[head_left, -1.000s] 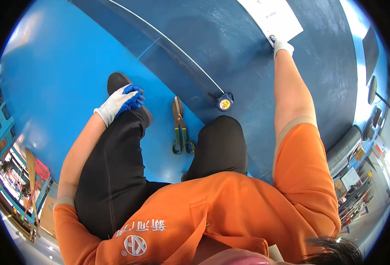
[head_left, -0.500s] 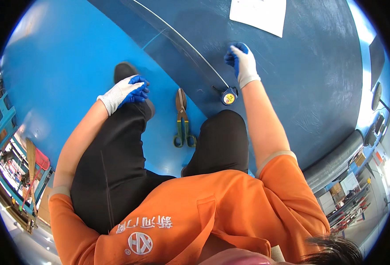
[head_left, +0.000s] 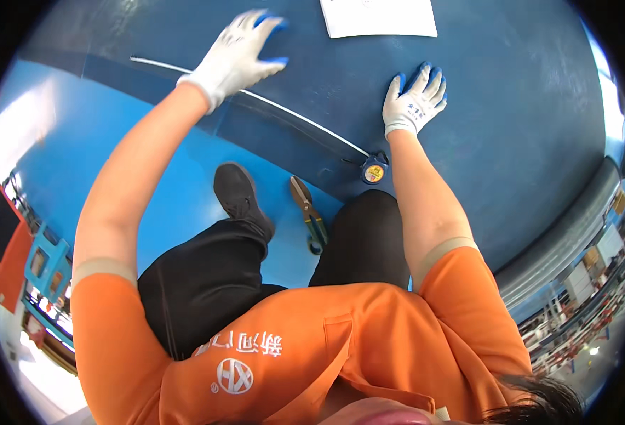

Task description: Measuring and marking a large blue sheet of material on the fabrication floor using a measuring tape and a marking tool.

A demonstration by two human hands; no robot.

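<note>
Both hands wear white gloves with blue palms and fingers. My left hand [head_left: 238, 60] reaches far left over the dark blue sheet [head_left: 511, 127], thumb and fingers apart and a little blurred. It is empty, its wrist above the long pale blade [head_left: 305, 122] of the tape measure. Fingers spread, my right hand [head_left: 413, 103] rests palm down on the sheet with nothing in it. Close by its wrist, the blue tape measure [head_left: 374, 170] lies near my knee, blade drawn out leftward. Metal snips [head_left: 307, 210] with green handles lie on the bright blue surface between my legs.
A white sheet of paper [head_left: 380, 20] lies at the far side of the dark sheet. Along the right runs a dark roll [head_left: 564, 227]. My black shoe [head_left: 238, 193] is on the bright blue surface [head_left: 178, 177]. A blue plastic stool [head_left: 48, 261] stands at the far left.
My left hand has gone from beside my left knee out over the dark sheet and opened. The right hand has uncurled and spread its fingers on the sheet. My view has turned somewhat.
</note>
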